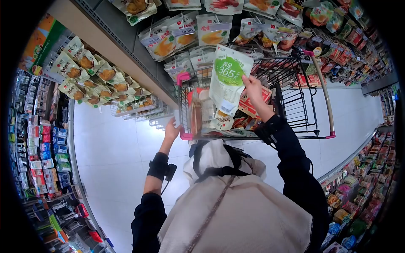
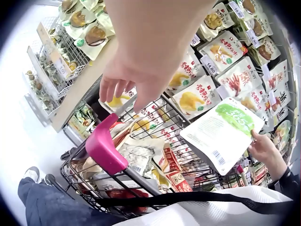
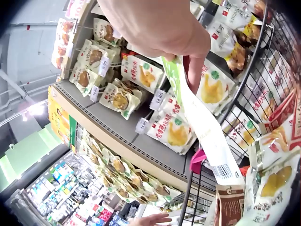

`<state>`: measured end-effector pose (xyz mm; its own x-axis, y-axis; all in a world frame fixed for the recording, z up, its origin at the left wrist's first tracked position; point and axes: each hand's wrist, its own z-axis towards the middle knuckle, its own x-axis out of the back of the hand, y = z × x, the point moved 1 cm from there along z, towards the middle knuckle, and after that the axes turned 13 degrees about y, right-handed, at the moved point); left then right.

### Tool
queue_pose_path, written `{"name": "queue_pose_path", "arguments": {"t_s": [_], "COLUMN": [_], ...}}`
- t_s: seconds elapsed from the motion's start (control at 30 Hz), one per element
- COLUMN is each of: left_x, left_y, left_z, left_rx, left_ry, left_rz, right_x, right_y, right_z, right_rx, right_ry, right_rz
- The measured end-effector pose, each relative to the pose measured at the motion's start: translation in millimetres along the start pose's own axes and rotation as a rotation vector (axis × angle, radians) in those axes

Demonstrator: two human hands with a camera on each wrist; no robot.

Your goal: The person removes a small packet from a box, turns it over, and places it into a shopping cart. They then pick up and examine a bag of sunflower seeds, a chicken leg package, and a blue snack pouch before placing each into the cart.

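Note:
My right hand pinches the edge of a white food pouch with a green printed patch. The pouch hangs tilted over the shopping cart, and in the right wrist view the thumb and fingers grip its top edge. Beside the cart's pink corner piece is my left hand, its fingers loosely bent around nothing. Inside the cart lie several packages, among them a red box, a brown-and-white packet and a clear-fronted pouch.
Hanging food pouches with price tags fill the rack beyond the cart. A shelf end with more pouches stands to the left. Packed shelves line the right side, and pale floor tiles surround the cart.

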<state>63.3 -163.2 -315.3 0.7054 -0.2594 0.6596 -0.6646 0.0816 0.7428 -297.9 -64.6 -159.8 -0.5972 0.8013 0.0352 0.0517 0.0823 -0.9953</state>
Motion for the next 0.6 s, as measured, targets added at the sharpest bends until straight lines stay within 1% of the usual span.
{"name": "queue_pose_path", "arguments": {"t_s": [0.07,0.13,0.2,0.27,0.3,0.33,0.4,0.5,0.53,0.57,0.6], "left_x": [-9,-19,-14,-19,-19,-21,-26,-18,-18,-18,-18], "left_y": [-10,-22,-6,-8,-4,-10,-21,-9,-9,-10,-9], "left_z": [1,2,-3,-4,-7,-6,-6,-10,-10,-9,-9], "left_rx": [0.026,0.02,0.021,-0.023,-0.005,-0.039,-0.03,-0.025,-0.031,-0.037,-0.033], "left_ry": [-0.025,-0.047,-0.092,-0.114,-0.109,-0.112,-0.122,-0.136,-0.139,-0.138,-0.147], "left_rz": [-0.035,-0.009,0.001,0.076,0.082,0.098,0.105,0.08,0.083,0.081,0.071], "right_x": [-13,-26,-40,-54,-62,-70,-84,-93,-97,-100,-103], "right_y": [9,37,77,101,111,121,137,134,138,143,168], "right_z": [-5,2,12,15,15,14,11,-5,-12,-18,-22], "right_rx": [-0.048,-0.096,-0.058,-0.071,-0.08,-0.084,-0.094,0.541,0.603,0.605,0.53], "right_ry": [-0.008,-0.006,0.008,0.057,0.081,0.084,0.09,0.244,0.309,0.335,0.324], "right_rz": [-0.053,-0.103,-0.115,-0.128,-0.135,-0.066,0.07,-0.359,-0.42,-0.453,-0.46]}}
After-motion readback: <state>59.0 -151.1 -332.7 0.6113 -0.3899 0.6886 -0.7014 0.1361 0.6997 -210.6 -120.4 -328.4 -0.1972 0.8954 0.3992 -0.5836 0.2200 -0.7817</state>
